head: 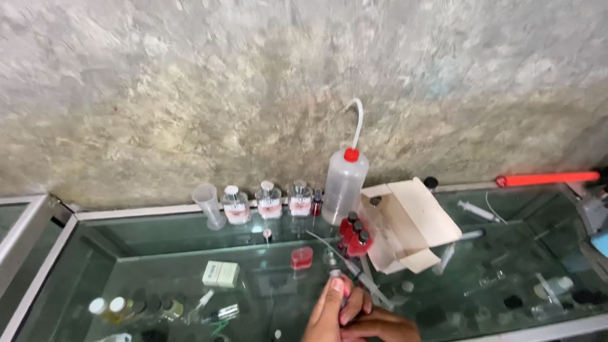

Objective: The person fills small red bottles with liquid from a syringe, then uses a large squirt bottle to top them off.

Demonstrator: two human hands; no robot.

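My left hand [326,310] rises from the bottom edge, its fingers closed around a small clear vial with a silver top [334,273]. My right hand [383,324] lies just right of it with fingers curled against the left hand; what it grips is hidden. A long clear syringe [354,269] lies slanted on the glass beside both hands. Three small red bottles with black caps [354,235] stand just beyond the vial.
A glass counter top [158,253] carries a wash bottle with a red cap [344,187], a plastic beaker [209,204], three square perfume bottles [268,201], an open cardboard box [411,225], another syringe [478,211] and a red rod [548,179]. A rough wall stands behind.
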